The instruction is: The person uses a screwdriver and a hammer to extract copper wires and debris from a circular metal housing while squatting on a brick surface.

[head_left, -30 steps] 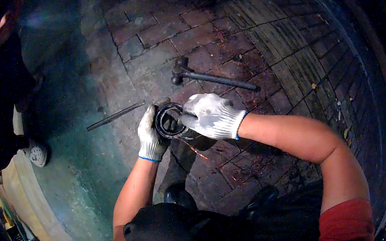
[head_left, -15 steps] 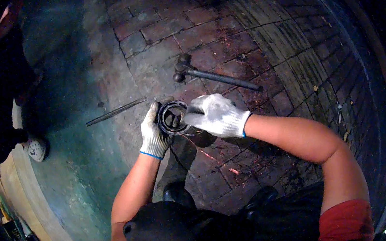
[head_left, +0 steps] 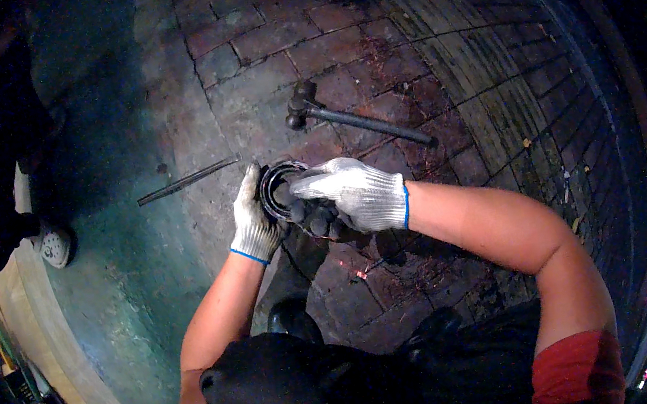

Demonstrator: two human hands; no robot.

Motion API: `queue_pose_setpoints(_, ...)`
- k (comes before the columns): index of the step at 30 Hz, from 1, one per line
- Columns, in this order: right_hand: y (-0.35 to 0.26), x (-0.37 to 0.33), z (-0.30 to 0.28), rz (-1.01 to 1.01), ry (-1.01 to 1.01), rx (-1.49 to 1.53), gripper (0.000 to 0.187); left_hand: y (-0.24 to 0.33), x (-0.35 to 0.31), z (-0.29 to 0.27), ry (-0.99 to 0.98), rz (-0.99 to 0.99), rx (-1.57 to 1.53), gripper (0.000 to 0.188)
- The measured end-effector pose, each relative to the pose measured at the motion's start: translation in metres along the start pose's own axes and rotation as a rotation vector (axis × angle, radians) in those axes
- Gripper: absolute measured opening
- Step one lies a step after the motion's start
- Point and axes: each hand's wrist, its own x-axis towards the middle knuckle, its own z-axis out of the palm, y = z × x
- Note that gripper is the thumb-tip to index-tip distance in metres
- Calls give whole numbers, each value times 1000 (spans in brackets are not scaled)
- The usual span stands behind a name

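A dark round metal ring, like a bearing (head_left: 279,185), is held over the brick ground. My left hand (head_left: 252,219), in a white knit glove with a blue cuff, grips its left side. My right hand (head_left: 347,195), gloved the same way with dirty dark fingertips, covers the ring's right side and reaches its fingers into the centre. Much of the ring's lower right is hidden by that hand.
A hammer (head_left: 354,120) lies on the red brick paving (head_left: 434,48) just beyond my hands. A thin metal rod (head_left: 186,181) lies to the left on smoother concrete (head_left: 134,251). Another person's shoe (head_left: 55,244) stands at the far left by a curb.
Both hands and the ring stay nearly in place. My right fingers have shifted slightly on the ring's centre.
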Motion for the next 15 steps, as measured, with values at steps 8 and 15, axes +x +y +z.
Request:
queue_pose_setpoints(8,19,5,-2,-24,-12,136,15,-2,-8,7,-133,33,99,44)
queue_pose_setpoints(15,35,13,18,-734,-62,-1109,16,0,-3,1,202,66,18,40)
